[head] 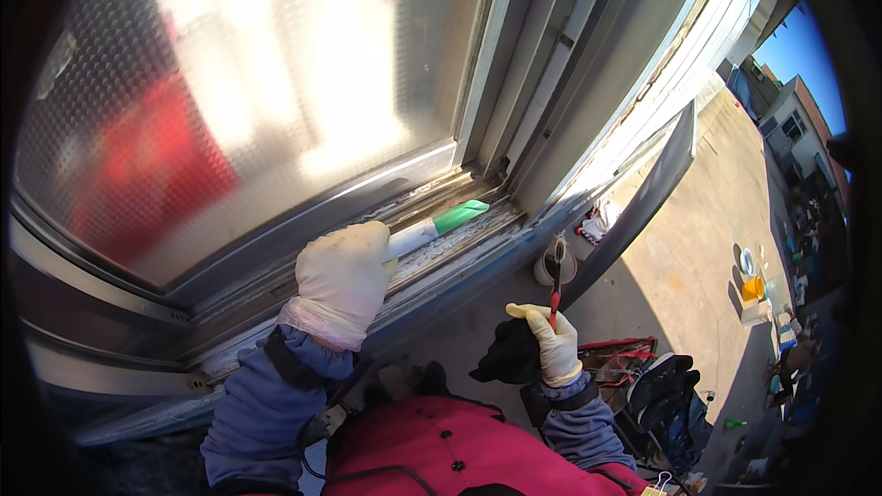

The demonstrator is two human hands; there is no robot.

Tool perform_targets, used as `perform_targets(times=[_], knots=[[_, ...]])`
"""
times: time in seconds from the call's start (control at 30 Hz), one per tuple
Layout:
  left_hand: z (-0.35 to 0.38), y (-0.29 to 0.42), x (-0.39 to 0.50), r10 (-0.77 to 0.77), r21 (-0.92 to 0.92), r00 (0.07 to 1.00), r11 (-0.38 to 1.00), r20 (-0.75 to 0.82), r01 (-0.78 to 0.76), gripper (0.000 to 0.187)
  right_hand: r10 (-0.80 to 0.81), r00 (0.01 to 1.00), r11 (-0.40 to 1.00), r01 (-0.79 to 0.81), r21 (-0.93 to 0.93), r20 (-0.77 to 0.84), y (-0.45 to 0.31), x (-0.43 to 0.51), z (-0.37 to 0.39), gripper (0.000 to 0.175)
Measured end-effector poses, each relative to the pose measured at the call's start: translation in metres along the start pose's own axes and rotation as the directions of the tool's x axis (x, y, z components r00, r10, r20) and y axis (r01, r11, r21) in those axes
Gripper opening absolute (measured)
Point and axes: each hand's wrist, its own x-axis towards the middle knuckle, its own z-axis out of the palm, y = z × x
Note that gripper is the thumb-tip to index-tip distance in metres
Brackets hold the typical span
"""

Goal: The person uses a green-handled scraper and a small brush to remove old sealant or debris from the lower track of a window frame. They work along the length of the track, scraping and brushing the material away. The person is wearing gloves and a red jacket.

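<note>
A pale rubber glove covers my left hand [342,275], which is closed around a white tube-like tool with a green slanted tip [462,215]. The tool lies along the dirty sliding track of a metal window frame [441,248], its tip near the frame's corner. Lower right, my gloved right hand [555,344] grips the red handle of a brush [555,289] and also holds a black cloth [513,351] that hangs at its left. The brush's bristles point away from me, over a small white bucket [555,263]. Textured glass [331,69] fills the window.
A dark panel [641,207] slants out beside the wall on the right. A red-and-white cloth [601,220] lies near the bucket. Bags and a red-edged crate [617,358] are by my right arm. A yellow container [753,289] stands farther off on the sunlit concrete.
</note>
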Motion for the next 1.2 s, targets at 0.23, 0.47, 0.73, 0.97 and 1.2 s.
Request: perform_targets(times=[0.23, 0.47, 0.73, 0.97, 1.2], knots=[[0.017, 0.006, -0.003, -0.035, -0.132, 0.996, 0.991, -0.082, 0.024, 0.021, -0.020, 1.000, 1.000, 0.020, 0.005, -0.005, 0.002, -0.002, 0.001, 0.029], [0.031, 0.014, -0.006, -0.060, -0.138, 0.996, 0.989, -0.069, 0.050, 0.020, 0.007, 1.000, 1.000, -0.007, 0.002, -0.008, 0.004, -0.003, -0.004, 0.027], [0.035, 0.013, -0.008, 0.020, -0.068, 0.998, 0.997, -0.059, -0.024, 0.019, 0.006, 1.000, 1.000, -0.006, 0.019, -0.002, 0.003, -0.003, -0.002, 0.027], [0.032, 0.005, -0.012, 0.024, -0.021, 0.995, 0.999, -0.097, -0.026, 0.021, 0.003, 1.000, 1.000, -0.003, 0.028, -0.019, 0.004, -0.004, -0.001, 0.027], [0.032, 0.004, -0.014, 0.007, -0.079, 0.982, 0.997, -0.188, -0.022, 0.018, 0.013, 1.000, 1.000, -0.012, 0.026, -0.018, 0.006, -0.004, -0.003, 0.026]])
